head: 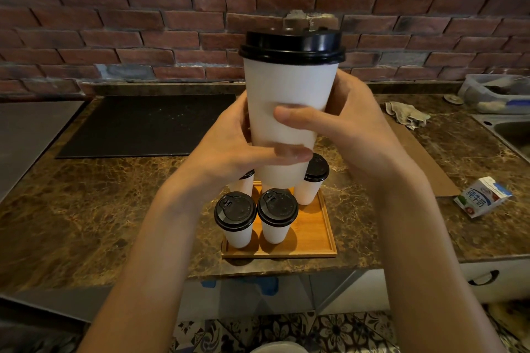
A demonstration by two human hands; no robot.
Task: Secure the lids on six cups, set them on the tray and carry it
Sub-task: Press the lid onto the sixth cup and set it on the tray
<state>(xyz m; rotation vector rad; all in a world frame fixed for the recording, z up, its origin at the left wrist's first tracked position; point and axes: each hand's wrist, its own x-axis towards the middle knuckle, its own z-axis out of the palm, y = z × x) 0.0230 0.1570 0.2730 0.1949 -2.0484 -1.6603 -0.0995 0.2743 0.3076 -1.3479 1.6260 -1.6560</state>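
I hold a white paper cup (289, 89) with a black lid (292, 46) up in front of my face, high above the tray. My left hand (229, 149) grips its lower part and my right hand (341, 120) wraps its middle, thumb across the front. Below, a wooden tray (312, 238) sits near the counter's front edge. Two lidded cups stand in its front row, one at the left (235, 218) and one in the middle (276, 213). Behind them another lidded cup (312, 180) stands at the right and one (245, 182) at the left, partly hidden by the held cup.
The brown marble counter (100, 209) carries a black mat (143, 126) at the back left, a brown board (418, 157), a crumpled cloth (407, 114) and a small milk carton (481, 196) at the right. A sink (513, 129) lies at the far right, below a plastic container (493, 92).
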